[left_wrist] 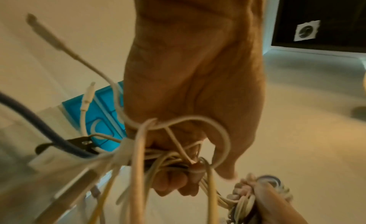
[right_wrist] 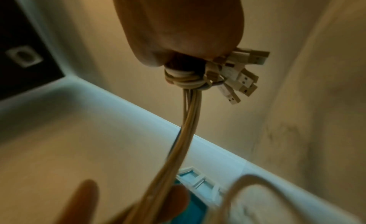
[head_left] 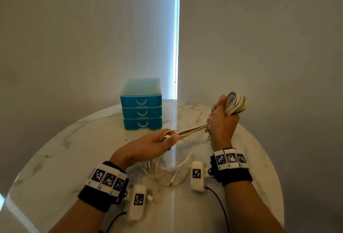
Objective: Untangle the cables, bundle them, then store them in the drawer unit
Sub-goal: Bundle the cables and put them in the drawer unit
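My right hand (head_left: 221,121) is raised above the table's right side and grips a coil of white, yellow and dark cables (head_left: 236,103). Several USB plugs (right_wrist: 242,75) stick out beside its fist. A strand of cables (head_left: 193,129) runs from the coil leftwards to my left hand (head_left: 163,142), which pinches it. In the left wrist view the left hand (left_wrist: 190,172) has loose cable tails (left_wrist: 138,164) looped around its fingers. The tails' ends (head_left: 170,175) lie on the table beneath my hands. The blue drawer unit (head_left: 142,105) stands behind, all three drawers closed.
The round marble table (head_left: 74,149) carries the unit at its far middle. Grey blinds (head_left: 92,28) hang close behind, with a bright gap. Black wires (head_left: 219,201) trail from the wrist cameras over the near table edge.
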Tool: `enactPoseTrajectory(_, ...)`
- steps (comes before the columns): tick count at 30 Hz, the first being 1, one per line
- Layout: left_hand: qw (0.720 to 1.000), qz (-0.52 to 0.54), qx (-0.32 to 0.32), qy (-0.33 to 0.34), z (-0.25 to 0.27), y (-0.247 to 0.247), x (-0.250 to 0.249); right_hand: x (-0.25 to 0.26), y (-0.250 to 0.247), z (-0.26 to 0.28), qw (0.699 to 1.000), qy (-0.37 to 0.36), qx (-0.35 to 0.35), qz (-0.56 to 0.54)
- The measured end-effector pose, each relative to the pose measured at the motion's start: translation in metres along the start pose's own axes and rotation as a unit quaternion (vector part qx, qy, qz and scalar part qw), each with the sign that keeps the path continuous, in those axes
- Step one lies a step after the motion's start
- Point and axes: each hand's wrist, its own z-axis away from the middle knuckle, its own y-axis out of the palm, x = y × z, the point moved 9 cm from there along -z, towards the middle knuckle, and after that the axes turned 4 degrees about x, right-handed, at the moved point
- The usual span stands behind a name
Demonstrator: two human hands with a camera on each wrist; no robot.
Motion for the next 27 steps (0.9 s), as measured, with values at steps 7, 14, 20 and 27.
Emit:
enactPoseTrajectory(7,0.980,-0.166,-0.099,0.045,0.016,-0.012,-0.015,0.021,0.035,0.020,0.925,-0.124,0.128,0.336)
enactPoseTrajectory(14,0.976,-0.066,-0.155,0.135,0.030,-0.035,-0.027,-0.046,0.075,0.072,0.803,0.087,0.412,0.423)
enactPoseTrajectory(20,0.967,0.083,-0.193,0.142,0.038,-0.052,-0.021,-0.073,0.096,0.116,0.764,0.194,0.557,0.262)
enactPoseTrajectory(27,0.970,0.074,-0.198,0.120,0.039,-0.051,-0.013,-0.071,0.103,0.129,0.670,0.140,0.618,0.387)
